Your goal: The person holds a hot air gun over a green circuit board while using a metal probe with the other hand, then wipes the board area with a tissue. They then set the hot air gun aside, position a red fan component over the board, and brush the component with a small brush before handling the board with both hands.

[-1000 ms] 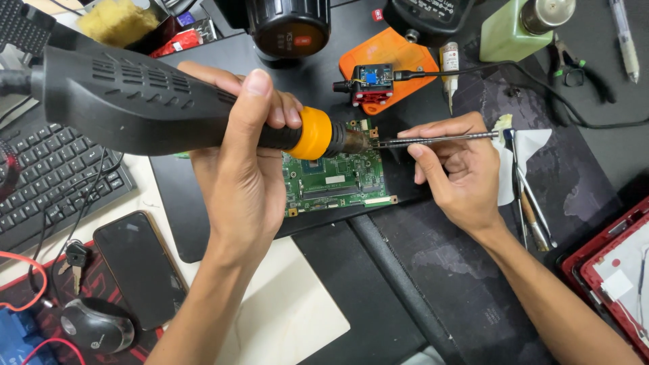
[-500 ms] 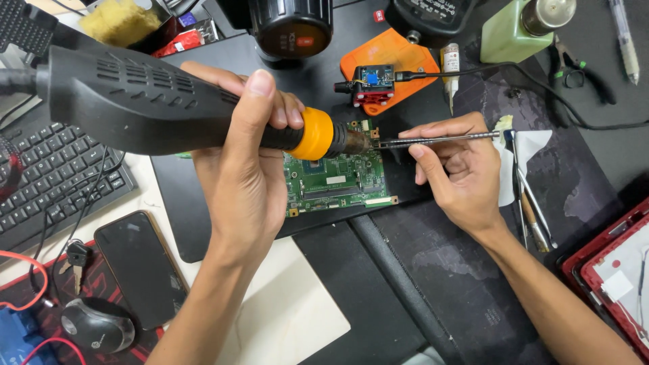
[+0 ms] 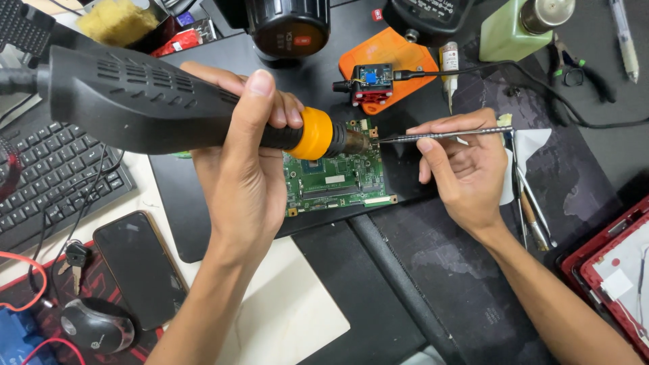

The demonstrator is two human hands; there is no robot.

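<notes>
My left hand (image 3: 243, 169) grips a big black hot-air tool (image 3: 149, 105) with an orange collar; its metal nozzle points down at the top edge of a green circuit board (image 3: 334, 179) lying on a black mat (image 3: 182, 203). My right hand (image 3: 466, 169) pinches slim metal tweezers (image 3: 446, 135), held level, their tips reaching left to the board right beside the nozzle. Part of the board is hidden under my left hand.
Behind the board lie an orange pad (image 3: 395, 57) with a small blue module and cable, a black round device (image 3: 291, 27) and a green bottle (image 3: 514, 30). A keyboard (image 3: 54, 179), phone (image 3: 138, 267), keys and mouse (image 3: 98, 324) sit left. Spare tools (image 3: 531, 203) and a red-rimmed case (image 3: 608, 270) lie right.
Both hands stay in place; the tweezers and the nozzle hold at the same spot on the board, with only a slight shift.
</notes>
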